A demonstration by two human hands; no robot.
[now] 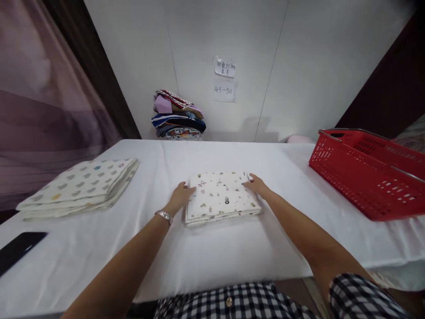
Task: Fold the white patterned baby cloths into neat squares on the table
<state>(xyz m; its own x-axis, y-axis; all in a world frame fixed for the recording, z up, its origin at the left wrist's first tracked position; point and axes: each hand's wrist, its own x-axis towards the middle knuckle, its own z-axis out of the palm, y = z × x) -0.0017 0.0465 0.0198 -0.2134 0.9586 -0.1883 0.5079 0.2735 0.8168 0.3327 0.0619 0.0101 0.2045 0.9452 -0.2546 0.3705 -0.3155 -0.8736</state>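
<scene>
A folded white cloth (223,195) with a small scattered print lies flat on the white-covered table in front of me, its layered edges facing my body. My left hand (180,195), with a silver bracelet at the wrist, grips its left edge, thumb on top. At the opposite side, my right hand (258,185) grips the far right corner in the same way, thumb over the fabric. The fingers beneath both edges are partly hidden. To the left rests a second folded white cloth (86,184), patterned with grey shapes; neither hand touches it.
A red plastic basket (358,186) with metal handles stands at the right. A stack of folded fabrics (179,116) sits against the wall behind the table (229,155). A black phone-like object (20,248) lies at the near left. Paper signs (225,88) hang on the wall.
</scene>
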